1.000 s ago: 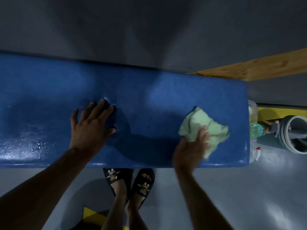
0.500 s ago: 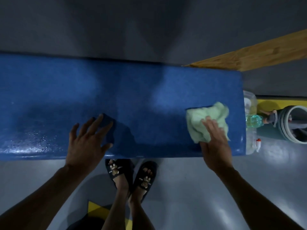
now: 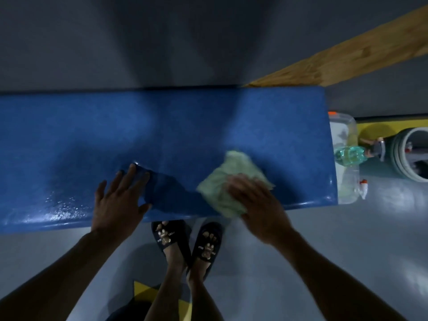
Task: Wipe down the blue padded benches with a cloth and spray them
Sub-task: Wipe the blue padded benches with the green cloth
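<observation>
Currently right hand (image 3: 257,205) presses crumpled pale-green cloth (image 3: 228,188) flat onto blue padded bench (image 3: 162,130) near front edge; left hand (image 3: 118,200) splayed, bracing. Risk: cloth slipping off that edge.

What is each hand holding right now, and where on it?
The right hand presses the green cloth from above, near its front corner. The left hand holds nothing, flat on the bench.
</observation>
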`<state>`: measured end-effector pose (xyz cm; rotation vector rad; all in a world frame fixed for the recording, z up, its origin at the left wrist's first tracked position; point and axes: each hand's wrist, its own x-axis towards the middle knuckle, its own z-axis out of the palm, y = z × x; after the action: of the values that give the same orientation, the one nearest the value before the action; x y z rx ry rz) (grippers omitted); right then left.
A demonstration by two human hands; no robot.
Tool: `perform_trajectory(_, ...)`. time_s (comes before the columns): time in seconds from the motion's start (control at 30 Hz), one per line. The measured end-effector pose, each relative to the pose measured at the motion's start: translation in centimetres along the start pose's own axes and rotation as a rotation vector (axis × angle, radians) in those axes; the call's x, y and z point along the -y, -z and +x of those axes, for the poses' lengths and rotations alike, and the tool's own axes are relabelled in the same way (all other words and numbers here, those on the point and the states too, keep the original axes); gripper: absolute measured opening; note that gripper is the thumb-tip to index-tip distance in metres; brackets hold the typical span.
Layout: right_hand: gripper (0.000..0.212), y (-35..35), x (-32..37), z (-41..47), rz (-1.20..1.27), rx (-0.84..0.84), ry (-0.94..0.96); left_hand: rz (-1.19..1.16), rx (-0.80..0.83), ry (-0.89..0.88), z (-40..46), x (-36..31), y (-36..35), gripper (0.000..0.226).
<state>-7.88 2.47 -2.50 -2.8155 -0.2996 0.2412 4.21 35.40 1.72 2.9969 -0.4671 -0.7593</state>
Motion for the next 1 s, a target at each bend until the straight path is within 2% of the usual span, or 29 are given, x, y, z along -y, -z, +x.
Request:
perform_trajectory(0.1, 0.062, 1.6, -6.3, -5.0, 0.135, -0.181, -0.428, -0.015, -0.015, 0.002, -0.1, -0.4, -0.4, 0.089)
perform_trajectory(0.2, 0.063, 0.9, -4.9, -5.6, 0.152, -0.311, -0.760, -0.028, -0.025, -0.004, -0.1, -0.8, -0.6, 0.091)
perform_trajectory(0.27, 0.059, -0.2, -1.6, -5.2, 0.203, -0.384, -0.809, -0.025, -0.023, 0.005, -0.1, -0.8, -0.6, 0.091)
perform_trajectory(0.37, 0.058, -0.4, -0.3, -6.6, 0.213, -0.327, -0.755, -0.032, -0.035, -0.007, 0.0, -0.8, -0.7, 0.087)
perform_trajectory(0.43, 0.058, 0.6, -3.3, -7.1, 0.235, -0.324, -0.729, -0.034, -0.046, -0.018, 0.1, -0.9, -0.6, 0.086)
perform_trajectory(0.53, 0.062, 2.1, -9.2, -4.8, 0.309, -0.398, -0.948, -0.035, -0.054, -0.025, 0.1, -1.0, -0.6, 0.085)
perform_trajectory(0.6, 0.067, 2.8, -11.5, -3.3, 0.329, -0.409, -1.026, -0.041, -0.050, -0.025, 0.1, -0.9, -0.6, 0.084)
perform_trajectory(0.73, 0.065, 2.3, -9.0, -3.8, 0.290, -0.409, -1.019, -0.064, -0.047, -0.022, 0.1, -1.1, -0.7, 0.083)
perform_trajectory(0.8, 0.062, 1.1, -5.1, -4.4, 0.293, -0.459, -0.997, -0.084, -0.051, -0.010, 0.1, -1.2, -0.5, 0.085)
perform_trajectory(0.87, 0.061, -0.3, -0.6, -4.4, 0.279, -0.438, -0.917, -0.096, -0.051, 0.003, 0.1, -1.2, -0.4, 0.087)
perform_trajectory(0.93, 0.060, -0.9, 1.7, -4.9, 0.216, -0.323, -0.648, -0.112, -0.049, 0.003, 0.1, -1.0, -0.4, 0.086)
perform_trajectory(1.0, 0.058, 0.1, -0.4, -5.7, 0.122, -0.216, -0.319, -0.120, -0.045, -0.006, 0.2, -0.8, -0.4, 0.086)
